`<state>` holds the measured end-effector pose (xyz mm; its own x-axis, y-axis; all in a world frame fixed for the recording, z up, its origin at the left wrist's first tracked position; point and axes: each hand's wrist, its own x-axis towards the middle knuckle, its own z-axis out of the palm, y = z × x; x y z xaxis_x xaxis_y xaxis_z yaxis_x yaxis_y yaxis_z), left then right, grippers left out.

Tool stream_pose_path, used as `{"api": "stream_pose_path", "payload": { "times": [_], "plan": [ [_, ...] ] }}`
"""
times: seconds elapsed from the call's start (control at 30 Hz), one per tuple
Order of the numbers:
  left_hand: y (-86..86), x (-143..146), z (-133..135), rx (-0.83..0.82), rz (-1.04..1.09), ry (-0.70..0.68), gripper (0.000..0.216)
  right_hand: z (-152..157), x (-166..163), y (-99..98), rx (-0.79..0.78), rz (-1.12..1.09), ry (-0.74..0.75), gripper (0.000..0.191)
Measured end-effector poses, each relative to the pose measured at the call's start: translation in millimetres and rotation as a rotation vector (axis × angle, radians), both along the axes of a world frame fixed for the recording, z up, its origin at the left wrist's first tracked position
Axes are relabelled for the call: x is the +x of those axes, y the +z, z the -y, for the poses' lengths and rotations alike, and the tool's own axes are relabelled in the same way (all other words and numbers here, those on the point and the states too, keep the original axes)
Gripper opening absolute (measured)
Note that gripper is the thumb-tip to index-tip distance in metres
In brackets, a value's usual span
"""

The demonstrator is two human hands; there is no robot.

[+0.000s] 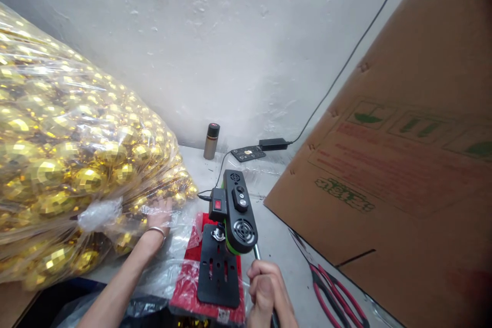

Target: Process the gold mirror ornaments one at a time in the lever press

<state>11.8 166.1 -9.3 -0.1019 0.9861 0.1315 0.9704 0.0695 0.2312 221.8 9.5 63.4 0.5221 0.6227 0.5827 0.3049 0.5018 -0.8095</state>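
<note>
My left hand [159,211], with a bangle at the wrist, reaches to the lower edge of a clear plastic bag [100,213] full of shiny gold faceted balls [54,171]. Its fingers look stretched out and show partly through the film. My right hand [268,292] is wrapped round a metal rod [257,252] with a dark lower end. The rod runs up beside a black machine [240,215] with round vents and a red switch [218,204]. A black slotted plate [219,277] lies below the machine on a red plastic-wrapped base [184,287].
A large cardboard box [384,174] leans in from the right, with red-handled shears [334,292] beside it. Toward the wall stand a small dark-capped bottle [211,141], a flat black device [248,153] and a power adapter [273,144]. A cable [353,51] runs up right.
</note>
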Motion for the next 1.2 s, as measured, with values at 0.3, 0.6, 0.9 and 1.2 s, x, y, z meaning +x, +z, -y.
{"api": "stream_pose_path", "payload": {
  "times": [0.3, 0.6, 0.9, 1.2],
  "plan": [
    [0.6, 0.5, 59.5, 0.054, 0.320, 0.035, 0.045, -0.2, 0.1, 12.3, -0.027, -0.026, -0.014, 0.043],
    [-27.5, 54.1, 139.2, -0.242, 1.464, 0.147, 0.087, -3.4, -1.0, 31.1, -0.090, -0.086, -0.022, 0.047],
    [-41.0, 87.6, 123.0, -0.165, 0.896, -0.219, 0.058, -13.5, 30.0, 31.5, 0.021, 0.259, 0.121, 0.033],
    [-29.0, 104.6, 100.6, -0.121, 0.580, -0.348, 0.048, -10.8, 26.0, 30.3, 0.037, 0.209, 0.105, 0.031]
  ]
}}
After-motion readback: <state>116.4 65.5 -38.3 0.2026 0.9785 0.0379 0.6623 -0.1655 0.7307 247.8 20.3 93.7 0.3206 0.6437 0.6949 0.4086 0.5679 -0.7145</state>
